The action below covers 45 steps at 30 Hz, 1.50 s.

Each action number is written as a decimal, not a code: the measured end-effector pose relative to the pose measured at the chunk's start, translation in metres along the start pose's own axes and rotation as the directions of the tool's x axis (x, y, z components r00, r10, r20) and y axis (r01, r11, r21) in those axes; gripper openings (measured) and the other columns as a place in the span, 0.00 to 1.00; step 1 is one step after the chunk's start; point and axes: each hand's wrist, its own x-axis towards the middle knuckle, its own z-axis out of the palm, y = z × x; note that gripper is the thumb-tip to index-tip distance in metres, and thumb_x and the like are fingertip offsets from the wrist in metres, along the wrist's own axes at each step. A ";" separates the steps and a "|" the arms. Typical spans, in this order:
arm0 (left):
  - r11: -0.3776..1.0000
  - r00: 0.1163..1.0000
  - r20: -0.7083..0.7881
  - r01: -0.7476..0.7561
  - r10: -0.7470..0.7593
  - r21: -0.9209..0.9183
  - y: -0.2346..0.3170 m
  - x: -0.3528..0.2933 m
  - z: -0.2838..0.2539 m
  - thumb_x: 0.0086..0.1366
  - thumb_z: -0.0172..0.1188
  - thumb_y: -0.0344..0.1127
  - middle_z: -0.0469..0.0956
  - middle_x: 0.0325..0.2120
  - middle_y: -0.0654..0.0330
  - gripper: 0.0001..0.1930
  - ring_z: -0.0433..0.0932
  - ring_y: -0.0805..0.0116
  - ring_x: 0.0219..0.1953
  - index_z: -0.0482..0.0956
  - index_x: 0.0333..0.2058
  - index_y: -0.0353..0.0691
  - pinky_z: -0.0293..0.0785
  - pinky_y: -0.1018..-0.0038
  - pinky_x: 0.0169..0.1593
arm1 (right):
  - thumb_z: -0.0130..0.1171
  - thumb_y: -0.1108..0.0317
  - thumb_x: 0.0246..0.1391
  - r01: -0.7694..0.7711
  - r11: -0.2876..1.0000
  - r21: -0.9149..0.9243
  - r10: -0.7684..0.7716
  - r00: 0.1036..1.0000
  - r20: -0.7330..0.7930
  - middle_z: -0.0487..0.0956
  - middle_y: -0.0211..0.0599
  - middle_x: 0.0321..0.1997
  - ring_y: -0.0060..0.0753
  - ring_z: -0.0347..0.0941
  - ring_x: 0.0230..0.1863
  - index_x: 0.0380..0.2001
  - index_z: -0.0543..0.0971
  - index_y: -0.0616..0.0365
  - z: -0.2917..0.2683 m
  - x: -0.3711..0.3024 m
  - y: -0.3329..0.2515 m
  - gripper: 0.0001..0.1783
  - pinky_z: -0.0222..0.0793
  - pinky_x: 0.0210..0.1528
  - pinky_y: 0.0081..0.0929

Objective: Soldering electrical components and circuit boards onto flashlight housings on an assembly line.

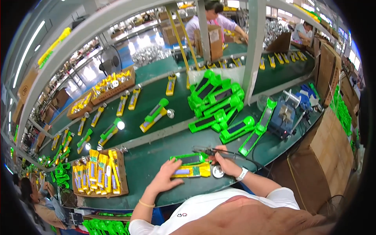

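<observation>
In front of me on the green bench lie a green plastic housing with a dark panel and, along its near side, a yellow housing half. My left hand rests at their left end, thumb and fingers spread and touching them. My right hand is closed around a slim dark tool with a cord, which looks like a soldering iron. Its metal end reaches over the green housing's far edge. A round silvery lamp head sits just under my right hand, at the yellow half's right end.
Green housings are heaped beyond my hands. A blue bench machine stands at right. A carton of yellow parts stands at left. Beyond a metal rail, a green conveyor carries yellow and green pieces. A person works across it.
</observation>
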 end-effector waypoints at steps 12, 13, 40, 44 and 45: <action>0.973 0.998 -0.064 0.027 -0.013 0.230 -0.015 0.002 0.021 0.49 0.64 0.41 0.65 0.53 0.50 0.32 0.60 0.48 0.57 0.65 0.53 0.38 0.57 0.58 0.58 | 0.41 0.60 0.61 0.144 0.982 -0.123 -0.130 0.985 0.115 0.72 0.39 0.41 0.24 0.68 0.42 0.47 0.55 0.59 -0.002 0.004 -0.004 0.17 0.66 0.45 0.25; 0.982 0.994 -0.101 -0.018 0.038 0.189 -0.015 0.008 0.021 0.50 0.63 0.40 0.69 0.50 0.53 0.29 0.63 0.49 0.55 0.67 0.51 0.39 0.59 0.59 0.57 | 0.42 0.60 0.61 0.124 0.988 -0.094 -0.114 0.988 0.101 0.71 0.39 0.42 0.24 0.68 0.43 0.47 0.55 0.58 -0.004 0.004 -0.002 0.18 0.66 0.46 0.25; 0.988 0.956 -0.267 0.085 -0.118 -0.132 0.023 0.034 0.037 0.50 0.62 0.27 0.78 0.25 0.58 0.07 0.74 0.64 0.24 0.80 0.31 0.41 0.70 0.73 0.29 | 0.47 0.66 0.58 0.309 0.907 0.286 -0.160 0.881 -0.445 0.68 0.34 0.24 0.17 0.60 0.19 0.44 0.61 0.55 -0.011 -0.027 -0.016 0.13 0.54 0.19 0.14; 0.972 0.965 -0.231 0.070 -0.123 -0.226 0.018 0.045 0.039 0.50 0.62 0.28 0.76 0.21 0.60 0.05 0.73 0.66 0.23 0.79 0.28 0.39 0.69 0.74 0.30 | 0.51 0.68 0.55 0.280 0.887 0.367 -0.135 0.917 -0.374 0.66 0.32 0.26 0.19 0.62 0.17 0.40 0.60 0.56 -0.012 -0.028 -0.018 0.13 0.59 0.17 0.16; 0.973 0.968 -0.222 0.067 -0.117 -0.219 0.019 0.045 0.038 0.50 0.62 0.28 0.75 0.22 0.60 0.04 0.72 0.65 0.26 0.79 0.27 0.41 0.69 0.73 0.31 | 0.51 0.68 0.55 0.255 0.893 0.371 -0.126 0.933 -0.337 0.66 0.32 0.26 0.19 0.62 0.16 0.38 0.60 0.56 -0.010 -0.027 -0.020 0.13 0.59 0.17 0.16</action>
